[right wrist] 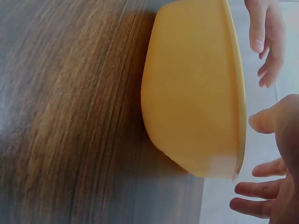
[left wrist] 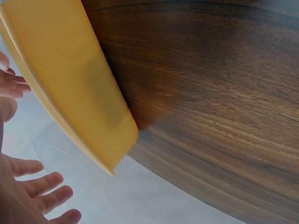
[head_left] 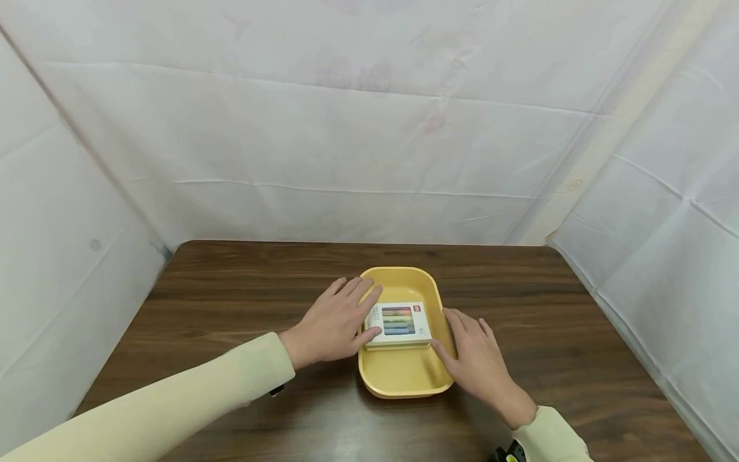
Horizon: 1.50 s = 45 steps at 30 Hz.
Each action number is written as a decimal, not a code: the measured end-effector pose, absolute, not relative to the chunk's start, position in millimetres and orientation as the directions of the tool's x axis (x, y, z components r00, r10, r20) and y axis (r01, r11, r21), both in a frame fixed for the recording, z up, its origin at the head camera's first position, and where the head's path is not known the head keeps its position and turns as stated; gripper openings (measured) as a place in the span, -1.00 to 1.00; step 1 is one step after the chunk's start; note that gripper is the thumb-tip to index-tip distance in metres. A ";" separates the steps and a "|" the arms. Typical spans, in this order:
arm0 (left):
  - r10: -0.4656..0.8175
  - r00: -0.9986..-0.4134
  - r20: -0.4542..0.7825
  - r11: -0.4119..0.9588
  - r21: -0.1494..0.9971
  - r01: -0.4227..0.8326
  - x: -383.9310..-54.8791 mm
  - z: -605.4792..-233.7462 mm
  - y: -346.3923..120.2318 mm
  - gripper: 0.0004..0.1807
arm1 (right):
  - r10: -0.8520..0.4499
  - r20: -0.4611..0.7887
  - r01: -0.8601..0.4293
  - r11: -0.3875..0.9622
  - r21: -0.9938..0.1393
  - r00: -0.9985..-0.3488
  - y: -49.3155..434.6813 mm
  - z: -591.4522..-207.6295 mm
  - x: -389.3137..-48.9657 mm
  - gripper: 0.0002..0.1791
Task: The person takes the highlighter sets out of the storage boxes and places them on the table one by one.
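Observation:
A yellow plastic basin [head_left: 404, 378] stands on the brown table. Inside it lies a flat white box [head_left: 424, 330] whose window shows a row of coloured sticks, perhaps crayons or pastels. My left hand [head_left: 335, 324] is over the basin's left rim, fingers spread, its thumb by the box's left edge. At the right rim is my right hand [head_left: 476, 356], its fingers extended and holding nothing. Both wrist views show the basin's outer wall [left wrist: 79, 79] [right wrist: 191, 88] and spread fingers beside the rim. Whether either hand touches the rim or the box is unclear.
The dark wood-grain table [head_left: 260, 289] has rounded far corners. White sheeting hangs behind it [head_left: 346, 147] and at the left and right sides. A dark band with a device [head_left: 510, 452] shows at the right wrist.

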<state>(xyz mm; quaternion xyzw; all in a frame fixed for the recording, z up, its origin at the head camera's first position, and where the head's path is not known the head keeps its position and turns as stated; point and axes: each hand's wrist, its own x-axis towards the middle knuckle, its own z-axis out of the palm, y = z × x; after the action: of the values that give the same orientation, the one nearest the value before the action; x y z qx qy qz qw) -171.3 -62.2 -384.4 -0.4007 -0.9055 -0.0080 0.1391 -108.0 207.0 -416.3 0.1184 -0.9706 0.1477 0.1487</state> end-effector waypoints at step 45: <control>0.764 -0.631 0.132 0.644 -0.110 0.757 -177.4 -403.7 -23.1 -0.28 | -0.092 0.071 -0.110 0.942 -0.318 -0.993 218.8 -421.3 -113.0 -0.59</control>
<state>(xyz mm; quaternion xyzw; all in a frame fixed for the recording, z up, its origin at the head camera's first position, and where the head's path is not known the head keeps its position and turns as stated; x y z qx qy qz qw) -177.4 -23.1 -403.7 -0.4212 -0.9028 0.0221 0.0837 -113.0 218.8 -421.3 0.0512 -0.9849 0.1631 0.0276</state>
